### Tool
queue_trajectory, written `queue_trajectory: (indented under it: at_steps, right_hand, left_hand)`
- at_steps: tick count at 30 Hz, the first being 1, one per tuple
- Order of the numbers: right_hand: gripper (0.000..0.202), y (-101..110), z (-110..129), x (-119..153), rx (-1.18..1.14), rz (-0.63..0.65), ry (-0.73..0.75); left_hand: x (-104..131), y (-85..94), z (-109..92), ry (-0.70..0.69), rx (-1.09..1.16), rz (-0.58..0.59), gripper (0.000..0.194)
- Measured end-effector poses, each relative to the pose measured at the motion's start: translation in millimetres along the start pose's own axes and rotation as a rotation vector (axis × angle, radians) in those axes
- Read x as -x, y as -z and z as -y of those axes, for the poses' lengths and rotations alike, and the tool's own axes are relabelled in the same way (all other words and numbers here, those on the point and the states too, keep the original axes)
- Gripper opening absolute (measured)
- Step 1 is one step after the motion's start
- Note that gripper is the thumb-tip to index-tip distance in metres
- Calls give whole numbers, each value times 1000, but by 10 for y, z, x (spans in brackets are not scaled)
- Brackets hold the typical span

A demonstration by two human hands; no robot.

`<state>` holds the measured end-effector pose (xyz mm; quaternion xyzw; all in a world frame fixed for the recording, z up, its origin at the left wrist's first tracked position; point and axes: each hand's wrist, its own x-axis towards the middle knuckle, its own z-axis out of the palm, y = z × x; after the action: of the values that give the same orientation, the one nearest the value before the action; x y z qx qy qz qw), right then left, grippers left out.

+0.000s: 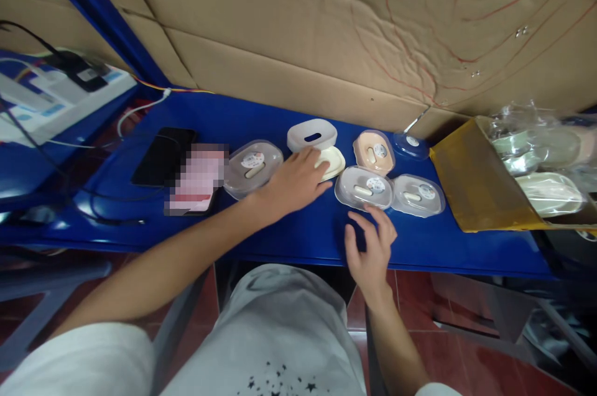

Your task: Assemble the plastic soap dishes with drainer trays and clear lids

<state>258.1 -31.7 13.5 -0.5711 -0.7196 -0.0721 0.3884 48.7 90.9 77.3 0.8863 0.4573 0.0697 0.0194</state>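
Observation:
My left hand (298, 183) reaches over the blue table, its fingers touching a cream oval piece (332, 163). Just behind them lies a white oval case with a slot (312, 135). My right hand (372, 244) hovers near the table's front edge with its fingers curved apart and nothing in them. Beyond its fingertips is a clear-lidded oval box (361, 189). A similar box (418, 196) sits to its right, and a peach one (374, 153) stands behind. Another lidded box (254, 167) is left of my left hand, beside the forearm.
A cardboard box (489, 181) of wrapped items stands at the right. A clear lid (411, 145) lies near the cardboard wall (289, 29). At the left are a black phone (163, 156), a pixelated pink item (198, 178), cables and white power strips (69, 104).

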Motion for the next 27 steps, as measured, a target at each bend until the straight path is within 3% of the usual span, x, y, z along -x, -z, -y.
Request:
queue_trajectory:
  at_steps: [6, 9, 12, 15, 17, 20, 23, 27]
  right_hand:
    - [28, 388, -354, -483, -68, -69, 78]
    - [39, 380, -304, -769, -112, 156, 268]
    - [47, 87, -161, -1108, -72, 415, 476]
    - [44, -413, -88, -1484, 28, 501, 518]
    - [30, -719, -91, -1710, 72, 561, 528]
    - [30, -893, -93, -1907, 90, 590, 530]
    - [33, -635, -10, -1806, 108, 531, 509]
    - [20, -62, 241, -1168, 30, 340, 421]
  left_hand:
    - [464, -229, -173, -110, -68, -16, 28]
    - [645, -294, -208, -93, 13, -39, 39]
    - [845, -307, -281, -70, 92, -57, 51]
    - [1082, -284, -342, -51, 164, -73, 47]
    - [1255, -263, -335, -22, 197, -85, 44]
    - [1500, -260, -243, -4, 261, -94, 42]
    - [1686, -321, -121, -5, 368, -151, 45]
    - [1770, -441, -39, 131, 481, -333, 57]
